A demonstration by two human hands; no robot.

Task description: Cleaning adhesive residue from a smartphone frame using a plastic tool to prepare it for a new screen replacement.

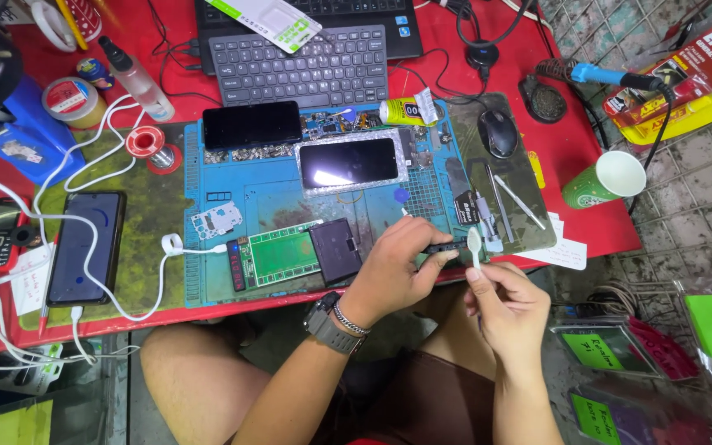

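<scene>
A slim dark tool [445, 246] sat pinched in your left hand [395, 268], a white spudger [474, 244] gripped in your right hand [511, 303], at the counter's [587, 222] five o'clock edge; steady alignment seemed needed.

A slim black tool [445, 245] lies level beside an upright white spudger [475, 245].

Both forearms reach up from the lap and meet over the near table edge. The left hand [389, 268], a watch and bracelet on its wrist, curls palm-down with fingers pinched together at the tips. The right hand [508, 309] is raised beside it, thumb and forefinger pinched, the other fingers folded loosely.
</scene>
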